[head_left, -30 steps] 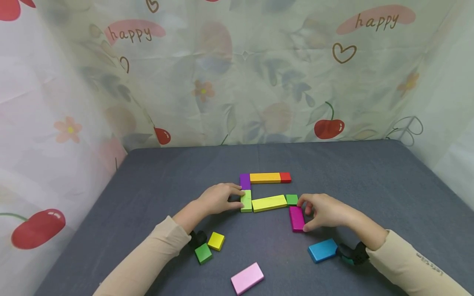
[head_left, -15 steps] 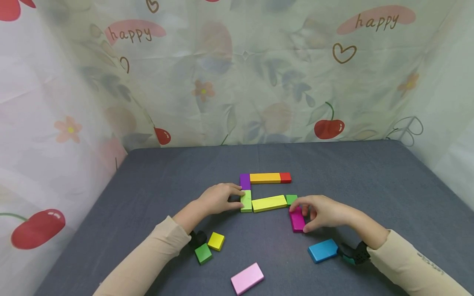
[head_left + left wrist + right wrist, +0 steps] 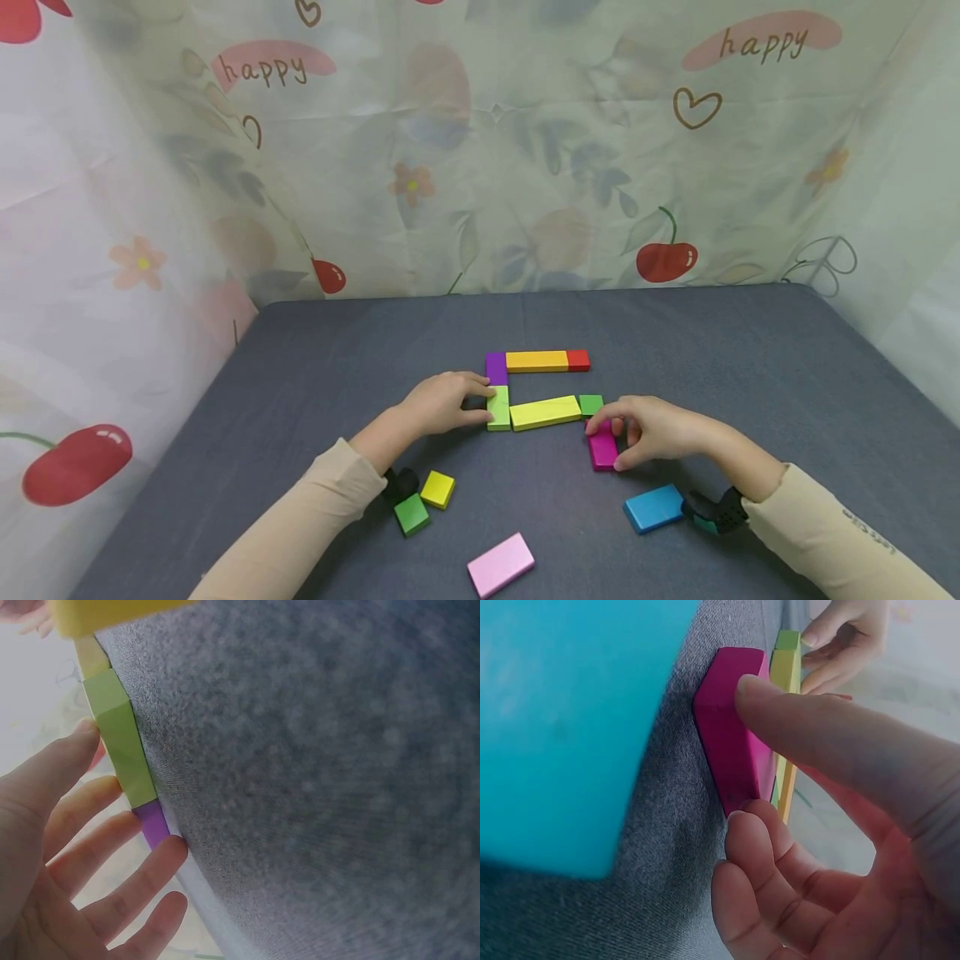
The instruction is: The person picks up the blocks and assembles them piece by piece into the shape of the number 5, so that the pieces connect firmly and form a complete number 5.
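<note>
In the head view, within the last second the index finger of my right hand (image 3: 656, 427) has shifted to the far end of the smooth, wooden-looking magenta rectangular block (image 3: 602, 448). It lies just on my side of the small green square block (image 3: 590, 405); I now pinch it end to end, likely steadier for adjusting its angle. To the green square's left, my left hand (image 3: 438, 402) touches the lime-green rectangular block (image 3: 499, 407).

In the left wrist view, my fingers are loosely spread, gripping nothing.

In the right wrist view, my thumb presses the magenta's near corner; its faces look satiny, its edges crisp.
</note>
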Demonstrator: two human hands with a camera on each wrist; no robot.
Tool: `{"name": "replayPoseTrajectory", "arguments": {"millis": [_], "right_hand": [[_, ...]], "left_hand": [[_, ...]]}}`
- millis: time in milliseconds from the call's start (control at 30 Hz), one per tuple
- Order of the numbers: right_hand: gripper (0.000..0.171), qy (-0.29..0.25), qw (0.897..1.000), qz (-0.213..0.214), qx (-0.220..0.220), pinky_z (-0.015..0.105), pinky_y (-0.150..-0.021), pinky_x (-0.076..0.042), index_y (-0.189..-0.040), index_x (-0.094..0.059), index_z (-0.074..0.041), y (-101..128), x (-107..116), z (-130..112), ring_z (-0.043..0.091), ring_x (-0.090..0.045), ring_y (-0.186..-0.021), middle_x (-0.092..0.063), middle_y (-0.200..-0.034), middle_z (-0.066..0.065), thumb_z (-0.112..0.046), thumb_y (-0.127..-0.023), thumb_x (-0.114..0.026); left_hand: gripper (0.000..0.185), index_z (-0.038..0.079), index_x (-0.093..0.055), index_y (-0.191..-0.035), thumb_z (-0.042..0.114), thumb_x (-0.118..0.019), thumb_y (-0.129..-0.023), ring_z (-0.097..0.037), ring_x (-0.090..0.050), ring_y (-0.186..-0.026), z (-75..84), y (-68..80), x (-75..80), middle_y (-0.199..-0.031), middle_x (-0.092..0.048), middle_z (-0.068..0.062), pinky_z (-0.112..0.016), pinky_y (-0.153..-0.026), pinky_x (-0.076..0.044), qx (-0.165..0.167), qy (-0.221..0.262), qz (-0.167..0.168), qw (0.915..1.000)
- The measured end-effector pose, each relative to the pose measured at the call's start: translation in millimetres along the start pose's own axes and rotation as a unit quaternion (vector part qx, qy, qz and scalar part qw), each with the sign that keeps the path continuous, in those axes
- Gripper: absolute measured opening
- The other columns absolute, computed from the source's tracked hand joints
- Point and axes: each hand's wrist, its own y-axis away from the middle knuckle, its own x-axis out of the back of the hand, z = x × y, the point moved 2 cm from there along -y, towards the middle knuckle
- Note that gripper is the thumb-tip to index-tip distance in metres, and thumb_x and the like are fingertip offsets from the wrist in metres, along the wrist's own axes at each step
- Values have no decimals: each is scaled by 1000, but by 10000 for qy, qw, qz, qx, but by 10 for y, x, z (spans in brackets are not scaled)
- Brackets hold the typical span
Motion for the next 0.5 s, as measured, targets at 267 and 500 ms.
{"name": "replayPoseTrajectory", "arguments": {"millis": [267,500], "right_hand": [[42,-11,10000,-39,-84,20,-59,-44,-114,-63,-15,-14,7,15,9,-49,-67,-51,-92,4,-14,-75,-77],[42,-54,9999,-72,-43,19,-59,-44,-115,-63,-15,-17,13,26,9,-49,-67,-51,-93,4,-14,-75,-77]], "left_hand": [[43,16,-62,-125,37,-64,-87,-24,-51,-127,-2,0,-2,-133,-58,-3,-45,-104,-42,11,4,9,10000],[43,17,-62,-125,37,-64,-87,-23,-51,-126,-18,-9,-18,-132,-58,-3,-44,-105,-42,-10,-10,5,10000]]}}
